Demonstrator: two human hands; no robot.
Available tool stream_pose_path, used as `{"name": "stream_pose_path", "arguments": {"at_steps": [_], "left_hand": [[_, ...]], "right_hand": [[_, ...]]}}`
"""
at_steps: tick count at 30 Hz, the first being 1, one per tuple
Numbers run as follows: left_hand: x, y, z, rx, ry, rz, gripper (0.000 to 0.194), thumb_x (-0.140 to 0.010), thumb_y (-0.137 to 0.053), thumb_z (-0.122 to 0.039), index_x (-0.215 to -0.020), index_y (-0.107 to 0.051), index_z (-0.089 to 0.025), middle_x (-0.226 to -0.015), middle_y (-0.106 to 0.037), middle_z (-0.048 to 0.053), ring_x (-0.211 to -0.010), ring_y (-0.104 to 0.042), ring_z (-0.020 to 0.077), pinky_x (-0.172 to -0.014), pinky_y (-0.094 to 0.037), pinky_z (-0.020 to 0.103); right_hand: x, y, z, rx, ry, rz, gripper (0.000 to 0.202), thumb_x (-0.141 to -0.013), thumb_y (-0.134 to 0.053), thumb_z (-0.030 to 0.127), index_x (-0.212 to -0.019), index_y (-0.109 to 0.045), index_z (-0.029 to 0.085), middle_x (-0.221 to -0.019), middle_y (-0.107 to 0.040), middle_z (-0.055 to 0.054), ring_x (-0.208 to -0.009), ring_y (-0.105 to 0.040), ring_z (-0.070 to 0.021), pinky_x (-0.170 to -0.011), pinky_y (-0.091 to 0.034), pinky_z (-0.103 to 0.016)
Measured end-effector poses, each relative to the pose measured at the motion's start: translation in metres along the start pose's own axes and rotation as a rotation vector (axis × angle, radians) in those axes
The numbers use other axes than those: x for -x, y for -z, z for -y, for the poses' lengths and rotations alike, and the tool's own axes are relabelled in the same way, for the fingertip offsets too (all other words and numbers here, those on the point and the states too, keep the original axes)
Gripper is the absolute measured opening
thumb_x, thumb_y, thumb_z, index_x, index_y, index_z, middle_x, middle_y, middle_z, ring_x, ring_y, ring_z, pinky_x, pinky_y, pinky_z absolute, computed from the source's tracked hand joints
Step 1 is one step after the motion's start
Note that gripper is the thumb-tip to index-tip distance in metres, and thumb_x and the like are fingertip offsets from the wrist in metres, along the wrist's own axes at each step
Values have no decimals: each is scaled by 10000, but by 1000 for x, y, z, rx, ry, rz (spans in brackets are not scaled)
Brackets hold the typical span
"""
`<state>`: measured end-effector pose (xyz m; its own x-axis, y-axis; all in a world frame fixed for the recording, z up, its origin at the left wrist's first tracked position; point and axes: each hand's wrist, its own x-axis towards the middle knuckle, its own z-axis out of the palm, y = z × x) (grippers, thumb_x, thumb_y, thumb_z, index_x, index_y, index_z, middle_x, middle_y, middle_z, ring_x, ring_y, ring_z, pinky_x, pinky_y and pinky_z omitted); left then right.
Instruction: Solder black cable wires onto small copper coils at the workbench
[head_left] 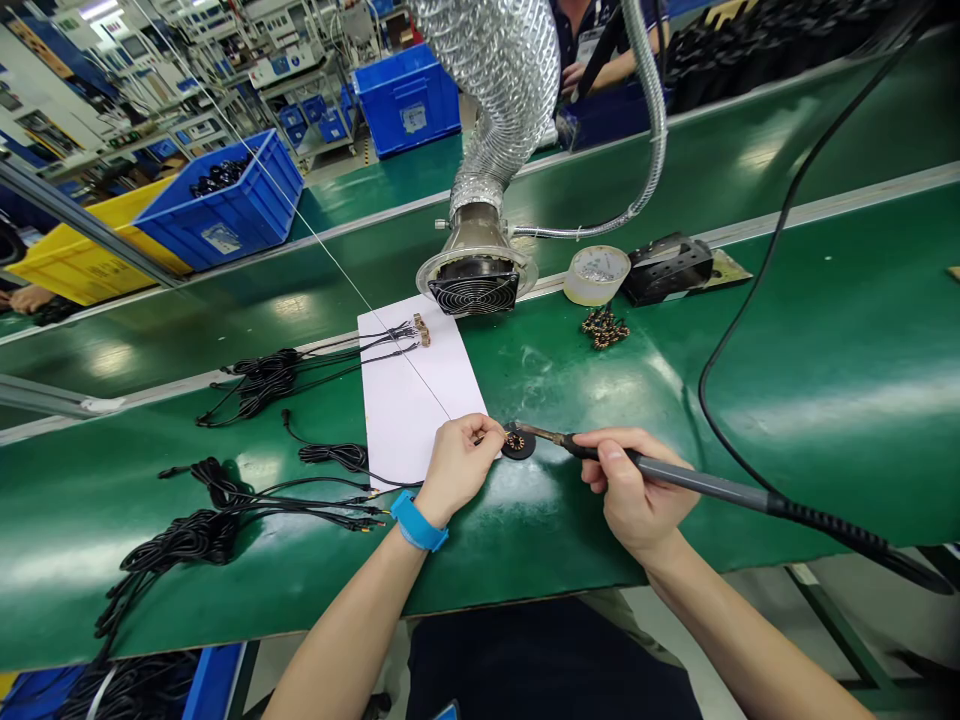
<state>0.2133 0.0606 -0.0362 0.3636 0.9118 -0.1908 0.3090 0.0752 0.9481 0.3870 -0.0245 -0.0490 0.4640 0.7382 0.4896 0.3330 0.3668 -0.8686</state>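
Note:
My left hand (pixel 466 462), with a blue wrist band (pixel 420 522), is closed in a pinch at the left edge of a small round black disc (pixel 517 444). A thin solder wire (pixel 360 292) comes down from the upper left into this hand; a black cable (pixel 390 482) also runs in behind the wrist. What lies between the fingertips is mostly hidden. My right hand (pixel 637 490) grips a soldering iron (pixel 697 481) like a pen. Its tip touches or nearly touches the ring of gold-coloured contacts on the disc.
White paper (pixel 405 410) lies left of the disc, with several cables (pixel 270 380) ending on it. More coiled cables (pixel 202 530) lie nearer me. An exhaust hood (pixel 476 275) hangs ahead. Beyond are small brass parts (pixel 604 327), a tape roll (pixel 596 275) and a black holder (pixel 667 268).

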Motion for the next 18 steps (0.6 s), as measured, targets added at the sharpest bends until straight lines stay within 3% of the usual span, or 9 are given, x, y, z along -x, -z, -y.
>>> {"name": "stream_pose_path", "arguments": {"at_steps": [14,18], "left_hand": [[-1,0,0,38,0,6,163,-815,-583,-252,-749,-680,-139,-695,-623,16,-651,-517,128,-611,-369,235],[-1,0,-2,57,19,4,164,-805,-603,-267,-759,-683,-132,-702,-634,24,-671,-542,136,-628,-390,238]], "right_hand": [[1,0,-1,62,27,34,170,-949,-567,206,-902,-730,215,-566,-608,49,-453,-572,-95,-499,-479,-238],[-3,-4,-1,116,37,92,158,-952,-573,188,-991,-721,228,-652,-651,40,-519,-614,-100,-556,-512,-243]]}}
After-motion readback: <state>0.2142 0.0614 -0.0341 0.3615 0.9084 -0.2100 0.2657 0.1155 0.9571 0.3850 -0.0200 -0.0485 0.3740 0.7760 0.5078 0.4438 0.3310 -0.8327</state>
